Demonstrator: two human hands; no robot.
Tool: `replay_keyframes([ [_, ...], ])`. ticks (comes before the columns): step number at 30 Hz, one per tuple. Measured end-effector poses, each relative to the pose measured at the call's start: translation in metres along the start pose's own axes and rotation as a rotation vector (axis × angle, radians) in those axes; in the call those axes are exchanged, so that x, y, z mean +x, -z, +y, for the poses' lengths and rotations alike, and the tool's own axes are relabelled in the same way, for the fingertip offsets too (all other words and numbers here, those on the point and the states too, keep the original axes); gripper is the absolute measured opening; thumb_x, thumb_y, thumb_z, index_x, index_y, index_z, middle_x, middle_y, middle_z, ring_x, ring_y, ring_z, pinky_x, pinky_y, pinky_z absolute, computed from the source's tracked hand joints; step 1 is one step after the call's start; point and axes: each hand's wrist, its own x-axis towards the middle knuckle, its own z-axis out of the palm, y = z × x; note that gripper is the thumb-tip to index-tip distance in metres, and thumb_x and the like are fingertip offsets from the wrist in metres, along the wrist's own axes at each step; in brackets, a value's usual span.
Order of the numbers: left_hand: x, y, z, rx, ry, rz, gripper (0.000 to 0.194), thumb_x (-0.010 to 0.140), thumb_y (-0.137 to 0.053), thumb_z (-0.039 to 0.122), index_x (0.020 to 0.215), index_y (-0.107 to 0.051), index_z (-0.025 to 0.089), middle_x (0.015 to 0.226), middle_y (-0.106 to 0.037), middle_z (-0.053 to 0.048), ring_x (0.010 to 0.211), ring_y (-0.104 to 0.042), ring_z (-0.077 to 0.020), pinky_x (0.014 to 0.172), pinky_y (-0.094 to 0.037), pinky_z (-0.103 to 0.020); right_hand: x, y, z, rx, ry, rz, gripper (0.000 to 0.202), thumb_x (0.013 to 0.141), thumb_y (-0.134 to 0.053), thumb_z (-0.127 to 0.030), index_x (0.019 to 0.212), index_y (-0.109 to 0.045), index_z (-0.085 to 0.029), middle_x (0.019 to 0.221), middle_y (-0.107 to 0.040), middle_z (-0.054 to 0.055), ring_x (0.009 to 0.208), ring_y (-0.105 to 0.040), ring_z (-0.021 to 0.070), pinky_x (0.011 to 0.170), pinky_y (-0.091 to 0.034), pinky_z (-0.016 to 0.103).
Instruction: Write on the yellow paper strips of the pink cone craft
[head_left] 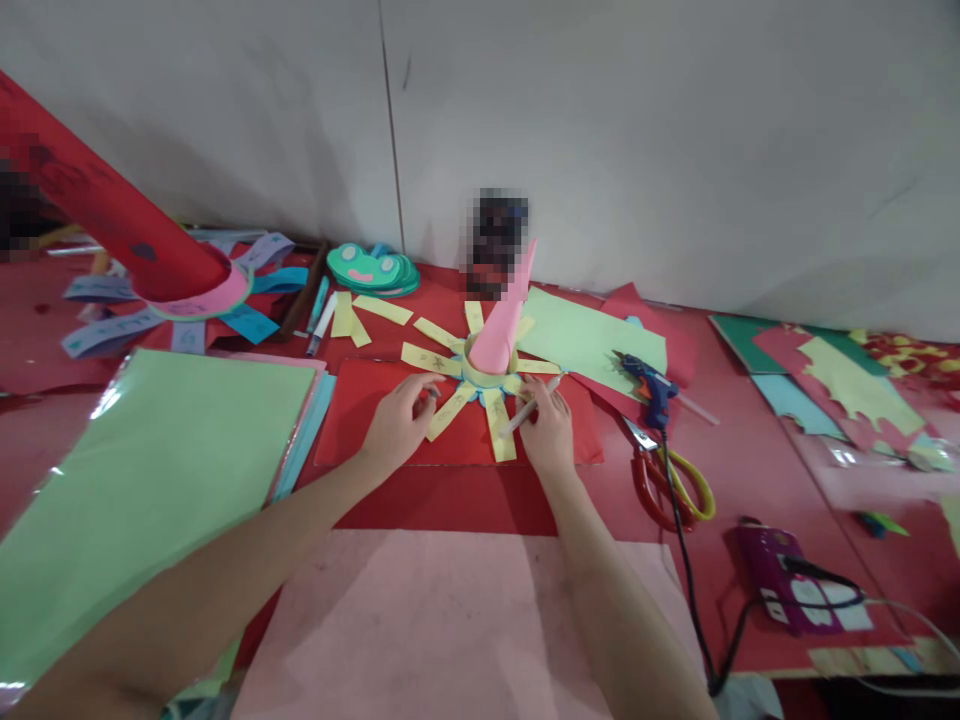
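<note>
Working at a red worktop (457, 505), you bring both hands to a pink cone (496, 338) that stands tilted in a yellow ring (489, 379) near the far edge, yellow strips (499, 425) fanning outward over a red card (358, 400). Your right hand (546, 420) is clamped on a slim white stick (529, 408) at the ring's near right side. Your left hand (405, 418) sits by the left strips, thumb and fingers curled close; whether anything is between them, you cannot tell from here.

Good practice here likely means steadying the ring low at its base, touching the strips lightly so they lie flat, and holding the stick clear of the cone, which looks easy to knock. The glue gun (658, 398) lies to the right, its black cord (679, 500) running near your right forearm, so move that elbow with care.

Dark handwriting marks several strips, too small to read. A purple box (780, 570) carries pale print, also illegible; no brand can be made out.
</note>
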Motion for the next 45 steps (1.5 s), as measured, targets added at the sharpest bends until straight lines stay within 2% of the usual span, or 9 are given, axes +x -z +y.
replay_keyframes([
  [6,-0.002,-0.001,-0.001,-0.021,-0.03,-0.031,0.03,0.083,-0.045,0.013,0.108,-0.057,0.022,0.09,-0.066,0.0,0.062,-0.06,-0.0122,0.065,-0.052,-0.027,-0.001,-0.001,-0.001,0.005,0.016,0.018,0.014,0.087,-0.048,-0.016,0.093,-0.059,-0.021,0.12,-0.067,0.01,0.105,-0.063,0.0234,0.094,-0.045,0.045],
  [12,0.001,0.0,-0.003,0.032,-0.145,0.121,0.017,0.087,-0.045,0.013,0.097,-0.056,0.021,0.114,-0.057,-0.007,0.112,-0.056,-0.0208,0.098,-0.046,-0.039,-0.001,0.0,-0.003,0.02,0.0,0.025,0.013,0.087,-0.048,-0.016,0.091,-0.059,-0.021,0.119,-0.067,0.009,0.105,-0.064,0.0234,0.095,-0.045,0.046],
  [16,0.003,-0.001,-0.008,-0.02,-0.039,0.206,0.02,0.089,-0.045,0.015,0.107,-0.051,0.02,0.124,-0.05,-0.011,0.113,-0.057,-0.0217,0.097,-0.048,-0.04,-0.001,-0.001,-0.004,0.035,-0.013,0.021,0.013,0.087,-0.048,-0.016,0.091,-0.059,-0.021,0.12,-0.067,0.01,0.105,-0.064,0.0238,0.095,-0.045,0.046],
  [20,0.002,-0.005,-0.012,-0.095,0.06,0.17,0.03,0.092,-0.042,0.022,0.122,-0.045,0.022,0.141,-0.038,-0.013,0.098,-0.064,-0.0176,0.091,-0.052,-0.037,-0.001,-0.001,-0.003,0.051,-0.011,0.03,0.015,0.087,-0.046,-0.016,0.092,-0.059,-0.021,0.121,-0.067,0.011,0.108,-0.063,0.0251,0.096,-0.045,0.048],
  [22,0.002,-0.007,-0.013,-0.078,0.053,0.117,0.037,0.093,-0.043,0.027,0.129,-0.042,0.023,0.148,-0.032,-0.013,0.108,-0.062,-0.0213,0.096,-0.049,-0.04,-0.001,-0.001,-0.003,0.061,-0.007,0.028,0.015,0.087,-0.046,-0.016,0.092,-0.059,-0.021,0.12,-0.067,0.011,0.108,-0.063,0.0256,0.097,-0.044,0.049],
  [27,0.003,-0.007,-0.013,0.007,0.006,-0.027,0.05,0.091,-0.047,0.038,0.137,-0.036,0.024,0.154,-0.025,-0.012,0.141,-0.027,-0.0302,0.11,-0.031,-0.052,-0.001,-0.001,-0.003,0.068,-0.02,0.015,0.015,0.087,-0.046,-0.016,0.091,-0.06,-0.022,0.121,-0.067,0.011,0.111,-0.062,0.0263,0.097,-0.044,0.051],
  [30,0.003,-0.005,-0.01,0.055,-0.018,-0.065,0.045,0.091,-0.047,0.04,0.134,-0.041,0.025,0.155,-0.023,-0.01,0.143,-0.021,-0.0295,0.112,-0.027,-0.054,-0.001,-0.001,-0.004,0.062,-0.029,0.006,0.016,0.088,-0.046,-0.016,0.092,-0.06,-0.022,0.122,-0.066,0.01,0.112,-0.061,0.0262,0.097,-0.044,0.051],
  [40,0.0,-0.002,-0.001,0.096,-0.2,-0.026,0.041,0.093,-0.043,0.036,0.131,-0.042,0.022,0.154,-0.028,-0.01,0.143,-0.021,-0.0266,0.115,-0.019,-0.054,-0.002,-0.002,-0.003,0.048,-0.022,0.003,0.016,0.088,-0.047,-0.015,0.092,-0.06,-0.022,0.122,-0.066,0.009,0.114,-0.06,0.0256,0.098,-0.043,0.051],
  [45,0.002,-0.002,-0.003,0.062,-0.14,0.034,0.042,0.091,-0.045,0.032,0.132,-0.041,0.021,0.151,-0.034,-0.01,0.142,-0.025,-0.0252,0.114,-0.026,-0.05,-0.004,-0.004,-0.006,0.018,-0.017,0.042,0.019,0.089,-0.045,-0.015,0.098,-0.06,-0.022,0.125,-0.064,0.01,0.116,-0.058,0.0256,0.099,-0.043,0.051],
])
